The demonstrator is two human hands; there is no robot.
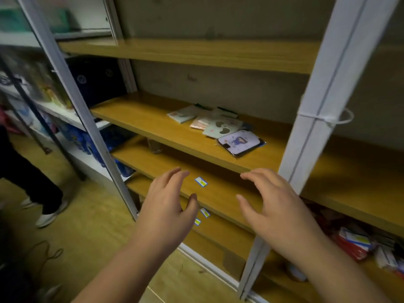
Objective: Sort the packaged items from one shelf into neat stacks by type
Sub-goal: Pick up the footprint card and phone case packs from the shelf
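Head view, packaged items [220,127] on shelf [153,121], above left hand [168,202], right hand [275,202]

Small shop or stockroom, tall white metal racking posts [323,101] carrying bare wooden shelf boards [153,119], small blue-and-yellow price labels [201,182] stuck on shelf edges, loose flat packaged items [218,125] on one board, more packaged stock [354,243] lower right.

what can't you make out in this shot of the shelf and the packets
Head view only:
- Lower packets in the pile: overlapped, so the count is unclear.
- Print on the front packet: too small.
- Packets at lower right: cut by the edge, blurred.
- Left shelves: motion-blurred.
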